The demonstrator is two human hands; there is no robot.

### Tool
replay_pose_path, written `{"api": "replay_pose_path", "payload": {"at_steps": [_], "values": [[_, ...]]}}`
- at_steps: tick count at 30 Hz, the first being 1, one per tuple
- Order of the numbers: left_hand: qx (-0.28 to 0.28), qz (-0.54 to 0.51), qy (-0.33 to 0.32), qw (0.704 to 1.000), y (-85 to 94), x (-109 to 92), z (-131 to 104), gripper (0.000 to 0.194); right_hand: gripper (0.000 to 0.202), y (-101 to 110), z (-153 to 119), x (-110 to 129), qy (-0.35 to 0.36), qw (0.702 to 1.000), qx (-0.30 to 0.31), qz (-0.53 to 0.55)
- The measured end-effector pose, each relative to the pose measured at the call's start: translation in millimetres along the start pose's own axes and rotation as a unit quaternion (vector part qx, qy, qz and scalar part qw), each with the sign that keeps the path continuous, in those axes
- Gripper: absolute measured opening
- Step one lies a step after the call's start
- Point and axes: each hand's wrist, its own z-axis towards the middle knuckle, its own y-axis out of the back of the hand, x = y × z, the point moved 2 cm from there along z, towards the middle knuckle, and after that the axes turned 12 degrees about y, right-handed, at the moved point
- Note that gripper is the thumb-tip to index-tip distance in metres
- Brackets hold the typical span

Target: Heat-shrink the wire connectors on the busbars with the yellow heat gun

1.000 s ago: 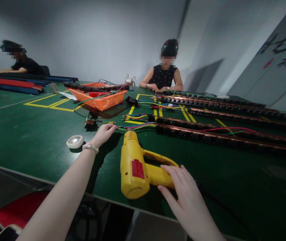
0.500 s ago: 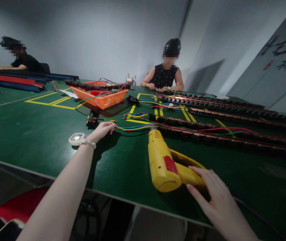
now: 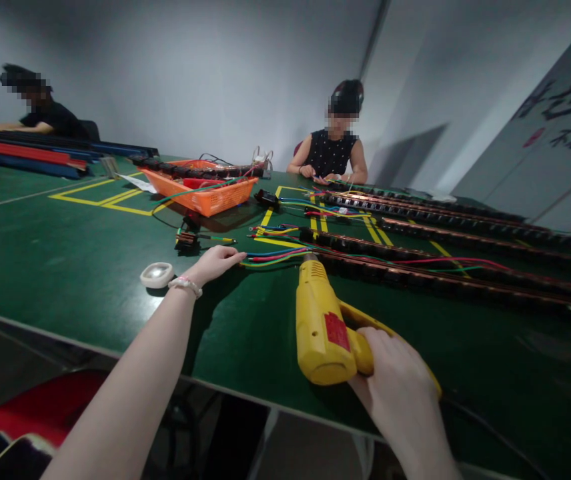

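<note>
My right hand [image 3: 396,387] grips the handle of a yellow heat gun [image 3: 321,323] that lies on the green table [image 3: 65,253], its nozzle pointing away toward a bundle of coloured wires [image 3: 273,256]. My left hand [image 3: 215,262], with a bead bracelet on the wrist, reaches forward and its fingertips pinch the near ends of those wires. The wires run to long black and copper strips [image 3: 415,267] stretching to the right.
A small white round dish [image 3: 156,274] sits left of my left wrist. A black connector [image 3: 186,241] and an orange basket [image 3: 205,190] lie beyond. A person sits across the table [image 3: 333,153], another at far left [image 3: 40,117]. Yellow tape lines mark the table.
My right hand slid the heat gun to the right, then closed around its handle. My left hand stayed on the wire ends.
</note>
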Motion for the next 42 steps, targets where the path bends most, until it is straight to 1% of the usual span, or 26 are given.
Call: {"api": "replay_pose_path", "payload": {"at_steps": [3, 5, 7, 9, 14, 18, 22, 26, 30, 37, 42], "values": [[-0.014, 0.024, 0.002, 1.000, -1.1, 0.5, 0.3, 0.049, 0.026, -1.1, 1.5, 14.6, -0.012, 1.000, 0.009, 0.011], [-0.036, 0.048, 0.010, 0.998, -1.9, -0.7, -0.2, 0.049, 0.025, -0.6, 4.0, 25.8, 0.000, 1.000, 0.012, 0.027], [-0.056, 0.076, 0.020, 0.995, -2.9, -2.9, -0.8, 0.051, 0.027, 0.5, 7.3, 38.4, 0.005, 0.999, 0.011, 0.042], [-0.066, 0.099, 0.025, 0.993, -3.8, -5.4, -1.5, 0.053, 0.029, 1.5, 10.7, 52.3, -0.006, 0.999, 0.007, 0.054], [-0.072, 0.115, 0.028, 0.990, -4.7, -8.1, -3.2, 0.058, 0.034, 1.1, 17.2, 84.2, -0.014, 0.994, 0.003, 0.107], [-0.071, 0.094, 0.033, 0.992, -4.9, -7.1, -4.2, 0.061, 0.030, -0.7, 19.4, 92.8, -0.008, 0.992, -0.004, 0.130], [-0.075, 0.101, 0.041, 0.991, -4.8, -6.5, -3.8, 0.064, 0.030, -2.2, 20.1, 91.5, 0.008, 0.991, -0.035, 0.125], [-0.082, 0.102, 0.049, 0.990, -4.5, -6.6, -3.6, 0.063, 0.032, -4.0, 19.9, 88.2, 0.022, 0.990, -0.066, 0.124], [-0.075, 0.100, 0.053, 0.991, -4.9, -6.1, -3.6, 0.061, 0.035, -4.1, 19.1, 80.3, 0.040, 0.986, -0.079, 0.141], [-0.073, 0.094, 0.056, 0.991, -3.4, -4.4, -4.0, 0.061, 0.029, -4.1, 13.8, 52.3, 0.030, 0.981, -0.041, 0.185], [-0.072, 0.085, 0.047, 0.993, -2.4, -4.1, -5.2, 0.060, 0.023, -0.6, 9.1, 25.3, 0.013, 0.990, -0.028, 0.138]]}}
